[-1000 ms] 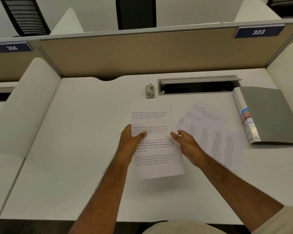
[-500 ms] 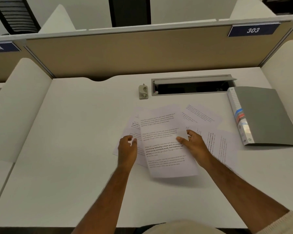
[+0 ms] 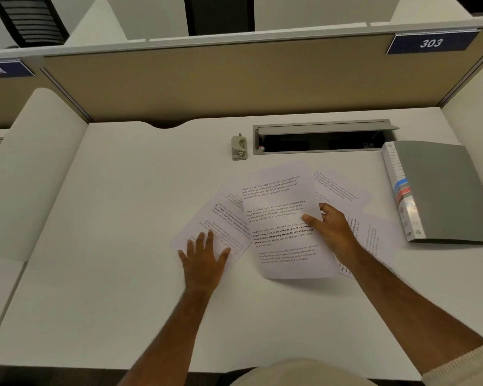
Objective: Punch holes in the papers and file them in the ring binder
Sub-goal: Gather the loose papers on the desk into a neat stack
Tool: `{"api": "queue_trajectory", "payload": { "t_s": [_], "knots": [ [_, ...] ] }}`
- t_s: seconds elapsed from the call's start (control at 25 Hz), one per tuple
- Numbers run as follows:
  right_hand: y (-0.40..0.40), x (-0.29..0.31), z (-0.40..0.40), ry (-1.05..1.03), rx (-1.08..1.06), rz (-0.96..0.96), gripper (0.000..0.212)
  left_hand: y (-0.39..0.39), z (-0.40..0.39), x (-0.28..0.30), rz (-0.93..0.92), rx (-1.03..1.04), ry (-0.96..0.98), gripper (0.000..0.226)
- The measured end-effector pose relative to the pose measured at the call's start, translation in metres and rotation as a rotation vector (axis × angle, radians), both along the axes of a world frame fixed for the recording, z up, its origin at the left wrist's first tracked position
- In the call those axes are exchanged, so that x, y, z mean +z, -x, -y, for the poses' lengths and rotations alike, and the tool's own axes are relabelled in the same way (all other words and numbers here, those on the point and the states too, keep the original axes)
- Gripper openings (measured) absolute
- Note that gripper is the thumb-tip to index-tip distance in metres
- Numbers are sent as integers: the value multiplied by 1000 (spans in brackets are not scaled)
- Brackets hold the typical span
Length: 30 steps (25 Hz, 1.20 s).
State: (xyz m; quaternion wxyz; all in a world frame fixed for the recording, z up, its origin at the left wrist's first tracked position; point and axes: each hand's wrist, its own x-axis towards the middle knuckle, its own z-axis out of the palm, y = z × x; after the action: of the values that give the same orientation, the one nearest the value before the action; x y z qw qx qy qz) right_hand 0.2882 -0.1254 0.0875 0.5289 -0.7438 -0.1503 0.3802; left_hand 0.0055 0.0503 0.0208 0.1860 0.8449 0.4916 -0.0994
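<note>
Several printed sheets lie fanned on the white desk. My right hand (image 3: 333, 232) pinches the right edge of the top sheet (image 3: 282, 218), thumb on top, its near end lifted slightly off the desk. My left hand (image 3: 205, 259) lies flat with spread fingers on a tilted sheet (image 3: 221, 221) to the left. More sheets (image 3: 343, 188) spread under and beyond my right hand. A small grey hole punch (image 3: 239, 147) stands behind the papers. The grey ring binder (image 3: 441, 190) lies closed at the right, spine toward the papers.
An open cable tray (image 3: 322, 139) is set into the desk (image 3: 109, 246) behind the papers. A beige partition (image 3: 207, 84) walls off the back, white side panels (image 3: 31, 174) flank the desk. Bare desk surface lies at the left and front.
My left hand let go of the top sheet, moved left and flattened onto a lower sheet. My right hand slid the top sheet rightward, uncovering the tilted sheet.
</note>
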Motion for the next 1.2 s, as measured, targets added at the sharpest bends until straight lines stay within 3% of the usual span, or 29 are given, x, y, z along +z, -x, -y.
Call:
{"api": "queue_trajectory", "payload": {
  "t_s": [0.12, 0.32, 0.68, 0.8, 0.92, 1.08, 1.2],
  "knots": [
    [1, -1, -1, -6, 10, 1, 40, 18, -20, -2, -27, 23, -24, 86],
    [4, 0, -3, 3, 20, 18, 39, 40, -49, -2, -2, 6, 36, 98],
    [1, 1, -8, 29, 33, 30, 38, 27, -109, 24, -286, -219, 94, 103],
    [-1, -1, -9, 47, 38, 48, 37, 17, -114, 25, -337, -310, 25, 93],
    [-3, -5, -9, 63, 43, 57, 39, 7, -114, 21, -299, -429, -119, 80],
    [-8, -12, -10, 98, 9, 109, 41, -5, -110, 17, -215, -687, -242, 82],
    [-12, -19, -11, 126, -3, 149, 40, -2, -102, 8, 93, -554, -317, 72]
  ]
}}
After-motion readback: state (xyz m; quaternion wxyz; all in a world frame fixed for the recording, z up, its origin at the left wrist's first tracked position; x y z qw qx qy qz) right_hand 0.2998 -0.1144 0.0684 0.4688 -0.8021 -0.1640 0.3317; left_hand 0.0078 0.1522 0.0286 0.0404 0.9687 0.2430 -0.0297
